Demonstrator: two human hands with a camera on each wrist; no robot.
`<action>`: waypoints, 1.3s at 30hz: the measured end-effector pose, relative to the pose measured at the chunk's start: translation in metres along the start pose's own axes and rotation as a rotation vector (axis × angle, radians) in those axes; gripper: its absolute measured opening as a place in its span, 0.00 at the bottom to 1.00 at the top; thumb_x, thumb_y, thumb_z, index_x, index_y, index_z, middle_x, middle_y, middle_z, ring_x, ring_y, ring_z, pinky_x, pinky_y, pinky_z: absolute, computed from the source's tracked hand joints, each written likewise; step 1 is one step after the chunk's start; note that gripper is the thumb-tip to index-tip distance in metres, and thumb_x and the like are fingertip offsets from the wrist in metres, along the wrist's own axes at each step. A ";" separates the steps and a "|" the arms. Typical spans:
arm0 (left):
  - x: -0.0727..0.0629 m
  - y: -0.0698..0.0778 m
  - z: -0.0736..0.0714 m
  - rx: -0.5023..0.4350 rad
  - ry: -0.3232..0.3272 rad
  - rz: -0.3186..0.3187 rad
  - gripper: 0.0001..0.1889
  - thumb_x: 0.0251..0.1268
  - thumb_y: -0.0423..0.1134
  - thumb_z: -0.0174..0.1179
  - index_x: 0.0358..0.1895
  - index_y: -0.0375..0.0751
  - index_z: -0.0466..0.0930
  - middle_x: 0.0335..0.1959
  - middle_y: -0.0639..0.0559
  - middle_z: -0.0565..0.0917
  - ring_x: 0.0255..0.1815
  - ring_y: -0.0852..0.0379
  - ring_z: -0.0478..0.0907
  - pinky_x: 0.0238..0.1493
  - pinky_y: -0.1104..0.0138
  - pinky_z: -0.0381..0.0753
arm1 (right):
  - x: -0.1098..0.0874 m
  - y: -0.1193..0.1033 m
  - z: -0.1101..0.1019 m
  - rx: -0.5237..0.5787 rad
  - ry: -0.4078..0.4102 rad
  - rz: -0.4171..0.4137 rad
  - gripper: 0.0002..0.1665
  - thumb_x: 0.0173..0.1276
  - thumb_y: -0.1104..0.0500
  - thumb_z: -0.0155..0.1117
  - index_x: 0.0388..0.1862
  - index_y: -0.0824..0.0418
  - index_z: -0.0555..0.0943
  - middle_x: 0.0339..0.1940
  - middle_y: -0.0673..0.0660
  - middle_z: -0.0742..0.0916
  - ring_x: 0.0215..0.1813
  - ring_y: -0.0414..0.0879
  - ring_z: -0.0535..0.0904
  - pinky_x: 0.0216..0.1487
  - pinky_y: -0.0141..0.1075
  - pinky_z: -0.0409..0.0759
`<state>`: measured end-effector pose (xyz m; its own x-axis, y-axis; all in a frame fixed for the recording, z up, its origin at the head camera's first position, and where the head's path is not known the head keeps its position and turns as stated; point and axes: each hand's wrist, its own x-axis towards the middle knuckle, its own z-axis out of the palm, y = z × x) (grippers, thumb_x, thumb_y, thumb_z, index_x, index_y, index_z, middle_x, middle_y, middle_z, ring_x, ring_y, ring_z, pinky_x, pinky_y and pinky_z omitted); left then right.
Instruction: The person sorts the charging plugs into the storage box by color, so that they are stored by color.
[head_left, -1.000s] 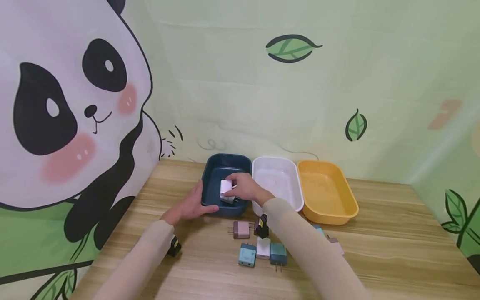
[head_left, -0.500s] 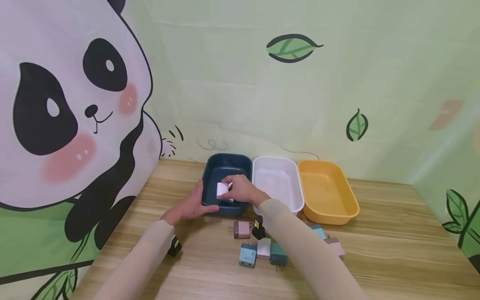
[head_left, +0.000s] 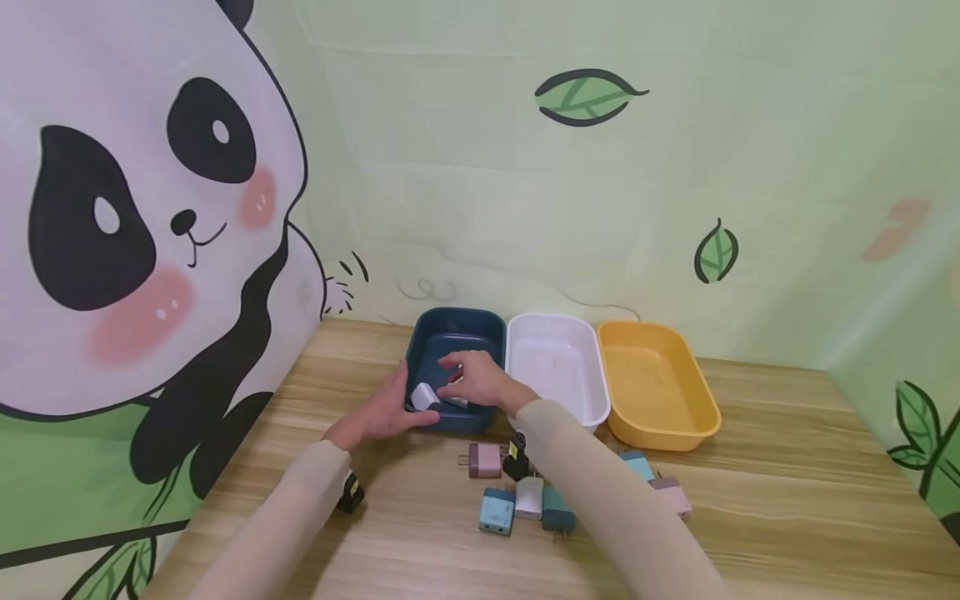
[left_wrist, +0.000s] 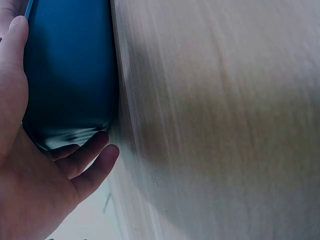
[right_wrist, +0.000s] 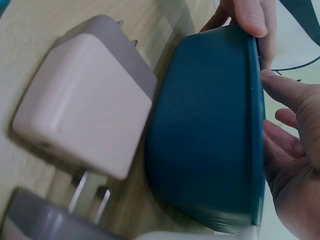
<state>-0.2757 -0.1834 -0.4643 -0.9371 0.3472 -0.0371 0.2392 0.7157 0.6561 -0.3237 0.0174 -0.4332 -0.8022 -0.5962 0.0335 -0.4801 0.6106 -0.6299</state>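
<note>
My right hand (head_left: 482, 382) is over the dark blue bin (head_left: 459, 319), its thumb and fingers parted with nothing between them. Just left of its fingertips, a white plug-in charger (head_left: 424, 396) lies tilted inside the bin near the front left corner. Another pale charger (head_left: 457, 402) lies in there too, mostly hidden under the right hand. My left hand (head_left: 382, 410) rests against the bin's front left corner, thumb along the front rim and fingers along the side. In the left wrist view the left fingers (left_wrist: 92, 152) lie loosely by the bin's outer wall.
A white bin (head_left: 558, 327) and a yellow bin (head_left: 660, 400) stand in a row right of the blue one. In front lie a pink charger (head_left: 486, 460), a light blue charger (head_left: 497, 511), a white charger (head_left: 528, 497), a green charger (head_left: 557, 509) and others partly behind my right sleeve.
My right hand has lowered a white charger into the blue bin and let it go; its fingers have parted. The charger now lies left of them. My left hand has stayed at the bin's corner.
</note>
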 end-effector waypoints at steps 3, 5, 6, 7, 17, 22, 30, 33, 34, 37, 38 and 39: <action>0.001 -0.001 0.001 -0.005 0.014 0.018 0.62 0.53 0.59 0.66 0.73 0.30 0.29 0.73 0.31 0.43 0.71 0.38 0.50 0.68 0.46 0.53 | -0.004 -0.002 -0.007 -0.002 -0.006 -0.050 0.28 0.60 0.59 0.69 0.59 0.67 0.75 0.57 0.62 0.80 0.50 0.51 0.82 0.49 0.35 0.79; 0.002 -0.002 0.001 -0.010 0.026 0.028 0.62 0.53 0.58 0.67 0.73 0.31 0.29 0.73 0.31 0.44 0.70 0.39 0.52 0.68 0.47 0.53 | -0.009 -0.002 -0.013 -0.016 -0.008 -0.081 0.27 0.61 0.61 0.69 0.59 0.67 0.76 0.57 0.63 0.81 0.50 0.51 0.82 0.49 0.35 0.79; 0.002 -0.002 0.001 -0.010 0.032 0.034 0.62 0.52 0.57 0.67 0.73 0.31 0.30 0.73 0.32 0.45 0.70 0.39 0.52 0.68 0.47 0.53 | -0.011 -0.003 -0.016 -0.018 -0.010 -0.089 0.27 0.61 0.61 0.68 0.58 0.67 0.76 0.56 0.63 0.81 0.50 0.51 0.82 0.49 0.35 0.79; 0.002 -0.003 0.001 -0.012 0.037 0.039 0.61 0.52 0.57 0.68 0.73 0.32 0.30 0.73 0.32 0.45 0.70 0.39 0.52 0.68 0.46 0.53 | -0.014 -0.003 -0.019 -0.019 -0.013 -0.094 0.26 0.61 0.61 0.68 0.58 0.66 0.76 0.56 0.63 0.81 0.50 0.51 0.82 0.48 0.34 0.79; 0.000 -0.006 0.003 -0.010 0.065 0.070 0.61 0.52 0.54 0.69 0.73 0.30 0.32 0.72 0.30 0.47 0.70 0.37 0.52 0.67 0.45 0.54 | -0.061 -0.006 -0.035 -0.058 -0.076 -0.131 0.24 0.61 0.59 0.69 0.55 0.64 0.79 0.48 0.60 0.84 0.46 0.50 0.81 0.48 0.38 0.80; -0.001 -0.007 0.004 -0.006 0.057 0.048 0.62 0.51 0.58 0.68 0.73 0.29 0.30 0.73 0.29 0.44 0.71 0.36 0.50 0.67 0.46 0.53 | -0.091 -0.006 -0.036 -0.086 -0.107 -0.183 0.20 0.62 0.58 0.68 0.52 0.61 0.80 0.45 0.57 0.85 0.43 0.48 0.80 0.45 0.37 0.80; 0.000 -0.005 0.002 -0.022 0.057 0.037 0.63 0.50 0.57 0.69 0.73 0.31 0.29 0.74 0.31 0.44 0.72 0.38 0.49 0.68 0.46 0.52 | -0.130 -0.003 -0.034 -0.166 -0.187 -0.188 0.15 0.65 0.55 0.65 0.50 0.57 0.82 0.38 0.50 0.83 0.39 0.44 0.77 0.39 0.29 0.77; 0.002 -0.004 0.003 -0.029 0.066 0.058 0.62 0.50 0.56 0.70 0.74 0.33 0.32 0.73 0.32 0.47 0.70 0.39 0.53 0.67 0.46 0.54 | -0.142 0.002 -0.033 -0.202 -0.227 -0.186 0.16 0.66 0.54 0.64 0.50 0.57 0.81 0.38 0.49 0.83 0.39 0.43 0.77 0.40 0.28 0.77; 0.003 -0.004 0.003 -0.027 0.064 0.059 0.62 0.50 0.57 0.69 0.74 0.33 0.32 0.73 0.32 0.47 0.70 0.39 0.53 0.67 0.46 0.54 | -0.146 0.005 -0.033 -0.219 -0.235 -0.192 0.16 0.65 0.53 0.64 0.50 0.56 0.81 0.38 0.49 0.83 0.39 0.42 0.77 0.40 0.28 0.77; 0.003 -0.002 0.004 -0.026 0.052 0.055 0.62 0.50 0.57 0.69 0.74 0.33 0.32 0.73 0.32 0.48 0.70 0.39 0.53 0.67 0.46 0.54 | -0.156 0.011 -0.030 -0.259 -0.248 -0.214 0.17 0.65 0.51 0.64 0.51 0.56 0.81 0.40 0.49 0.83 0.40 0.41 0.77 0.42 0.29 0.77; 0.003 -0.002 0.004 -0.026 0.046 0.049 0.62 0.50 0.58 0.69 0.74 0.34 0.31 0.73 0.32 0.47 0.70 0.39 0.53 0.67 0.46 0.54 | -0.159 0.014 -0.030 -0.275 -0.249 -0.223 0.18 0.65 0.50 0.64 0.51 0.56 0.80 0.41 0.49 0.82 0.41 0.40 0.77 0.43 0.29 0.77; 0.004 -0.001 0.004 -0.029 0.044 0.045 0.62 0.51 0.58 0.69 0.74 0.34 0.31 0.73 0.32 0.47 0.70 0.39 0.53 0.67 0.46 0.54 | -0.162 0.016 -0.029 -0.296 -0.251 -0.232 0.19 0.65 0.49 0.65 0.51 0.56 0.80 0.42 0.49 0.82 0.42 0.40 0.77 0.44 0.29 0.77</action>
<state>-0.2783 -0.1804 -0.4685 -0.9359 0.3513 0.0252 0.2744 0.6823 0.6777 -0.2116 0.1387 -0.4261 -0.5682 -0.8204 -0.0643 -0.7471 0.5471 -0.3775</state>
